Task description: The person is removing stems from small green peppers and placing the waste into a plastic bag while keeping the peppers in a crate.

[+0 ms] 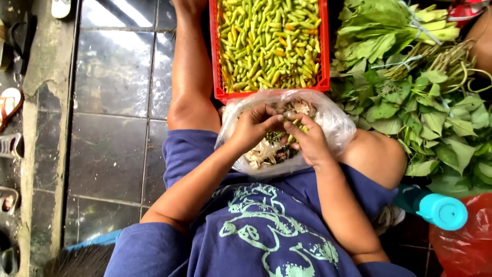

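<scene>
Chili pepper (290, 126), small and green, is pinched between the fingertips of both hands over a clear plastic bag (333, 123) of stems and scraps on the lap. Left hand (254, 125) and right hand (307, 141) curl closed, fingertips meeting. Beyond, a red crate (221, 77) holds green chilies (266, 41); leafy greens (435, 118) lie rightward.

Two hands, left (254, 127) and right (309, 141); one clear bag (335, 123); one red crate (323, 51) holding green chillies (266, 41) too many to count; one teal bottle (433, 206); one red bag (464, 246); at least four sandals (9, 105) along the left edge
</scene>
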